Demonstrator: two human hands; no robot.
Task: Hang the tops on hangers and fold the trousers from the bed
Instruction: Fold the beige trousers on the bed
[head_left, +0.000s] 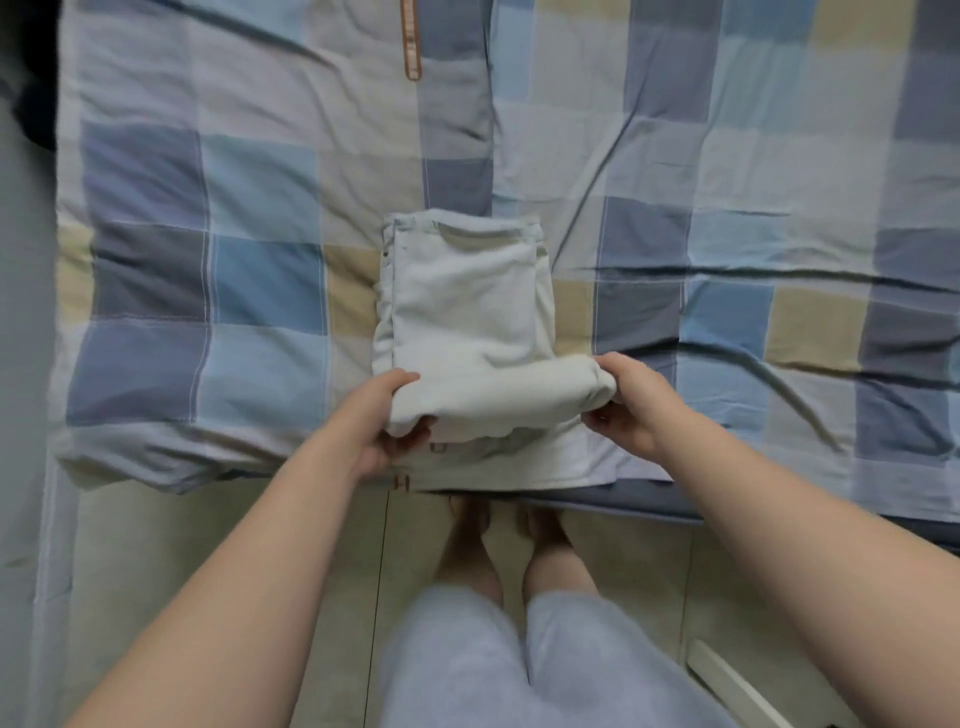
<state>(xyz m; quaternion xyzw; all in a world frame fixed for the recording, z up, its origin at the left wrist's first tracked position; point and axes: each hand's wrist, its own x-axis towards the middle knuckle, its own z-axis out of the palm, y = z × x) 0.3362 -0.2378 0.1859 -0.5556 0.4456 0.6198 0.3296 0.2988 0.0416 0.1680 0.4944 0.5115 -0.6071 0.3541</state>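
Pale trousers (467, 312) lay near the edge of the checked bed (208, 260), folding nearly done: left hand (387, 421) and right hand (623, 405) pinched the rolled near end; no tops or hangers seen.

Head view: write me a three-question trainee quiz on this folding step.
1. True or false: the pale trousers hang on a hanger.
2. What grips the trousers' near folded end? A) left hand only B) right hand only C) both hands
3. Fill in: the trousers lie on a checked ____.
Key: 1 false, they lie folded on the bedspread; 2 C; 3 bedspread.
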